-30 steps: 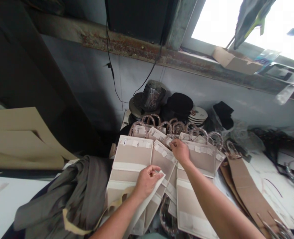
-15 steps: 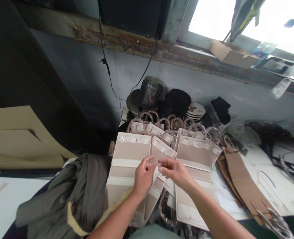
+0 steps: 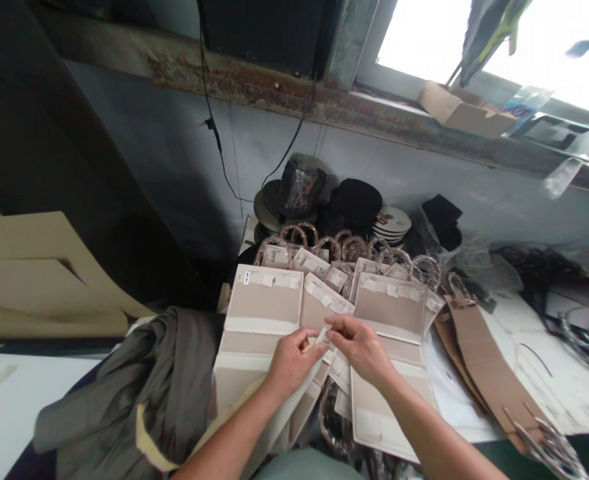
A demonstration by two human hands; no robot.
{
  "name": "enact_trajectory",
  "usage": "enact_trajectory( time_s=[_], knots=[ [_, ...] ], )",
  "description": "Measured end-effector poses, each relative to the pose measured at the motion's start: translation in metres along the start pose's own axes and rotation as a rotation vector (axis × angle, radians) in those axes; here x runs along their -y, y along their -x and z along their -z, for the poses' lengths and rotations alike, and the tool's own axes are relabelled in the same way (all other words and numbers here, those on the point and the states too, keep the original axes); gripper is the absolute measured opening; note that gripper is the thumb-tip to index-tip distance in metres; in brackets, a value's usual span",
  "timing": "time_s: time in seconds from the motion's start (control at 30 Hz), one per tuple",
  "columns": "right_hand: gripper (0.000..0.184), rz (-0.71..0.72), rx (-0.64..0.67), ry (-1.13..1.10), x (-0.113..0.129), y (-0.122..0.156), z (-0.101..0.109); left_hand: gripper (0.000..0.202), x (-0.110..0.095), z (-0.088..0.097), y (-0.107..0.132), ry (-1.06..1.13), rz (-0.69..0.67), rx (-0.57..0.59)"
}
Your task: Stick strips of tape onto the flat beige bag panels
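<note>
The right hand (image 3: pixel 358 347) had moved beside the left hand (image 3: pixel 293 361), which pinched a pale strip (image 3: pixel 323 335); whether the right also gripped it was unclear.

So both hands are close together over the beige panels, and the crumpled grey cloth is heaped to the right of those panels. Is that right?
Not quite: the crumpled grey cloth is heaped to the left of the beige panels, as the head view shows. The left hand and right hand are indeed close together over the panels.
</note>
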State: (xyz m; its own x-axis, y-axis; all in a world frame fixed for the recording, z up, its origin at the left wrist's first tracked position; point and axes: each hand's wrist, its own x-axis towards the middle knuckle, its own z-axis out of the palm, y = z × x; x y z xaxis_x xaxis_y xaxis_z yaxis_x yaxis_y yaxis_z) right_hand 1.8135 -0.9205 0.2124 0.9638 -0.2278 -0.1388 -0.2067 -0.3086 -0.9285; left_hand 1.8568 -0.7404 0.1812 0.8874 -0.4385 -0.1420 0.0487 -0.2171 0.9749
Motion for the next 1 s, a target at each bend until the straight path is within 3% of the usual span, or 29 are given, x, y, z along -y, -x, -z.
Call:
enact_trajectory(
  time_s=[0.13,0.27,0.43,0.57,0.77,1.0],
  knots=[
    [0.027,0.188,0.028,0.314,0.01,0.001,0.01,0.025,-0.003,0.001,0.0,-0.031,-0.065,0.05],
    [0.02,0.414,0.123,0.709,0.033,-0.003,0.017,0.023,-0.005,0.0,-0.002,-0.138,-0.117,0.028],
    [0.013,0.476,0.255,1.0,0.049,-0.013,0.014,0.022,-0.009,0.003,-0.005,-0.341,-0.216,0.01],
    [0.008,0.477,0.274,1.047,0.047,-0.022,0.012,0.008,-0.01,0.008,-0.01,-0.453,-0.249,-0.036],
    [0.006,0.497,0.372,1.061,0.046,-0.04,0.008,0.018,0.004,0.01,-0.012,-0.558,-0.419,-0.084],
    [0.011,0.457,0.275,1.01,0.05,-0.059,-0.004,0.023,0.006,0.019,-0.018,-0.596,-0.628,-0.252]
  ],
)
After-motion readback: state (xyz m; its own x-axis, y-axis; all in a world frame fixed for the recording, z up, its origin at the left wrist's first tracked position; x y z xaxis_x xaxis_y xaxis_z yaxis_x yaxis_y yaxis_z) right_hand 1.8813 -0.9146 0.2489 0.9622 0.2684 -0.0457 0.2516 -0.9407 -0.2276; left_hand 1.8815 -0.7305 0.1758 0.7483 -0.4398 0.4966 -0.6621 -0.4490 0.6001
